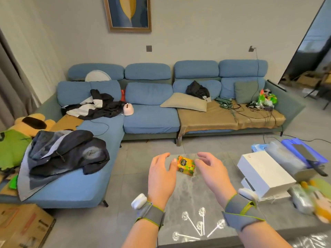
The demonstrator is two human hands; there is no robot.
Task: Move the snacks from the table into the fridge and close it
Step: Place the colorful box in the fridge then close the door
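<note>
Head view: white boxes beside snack box, perhaps 5 lollipops nearer.

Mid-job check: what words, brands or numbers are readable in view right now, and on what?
On the snack box: dark round labels with print, too blurred to read.
On the cardboard box on the floor: red and dark markings, too blurred to read.
On the white box: a faint red mark on its top, too small to read.
Nothing can be quoted legibly.
</note>
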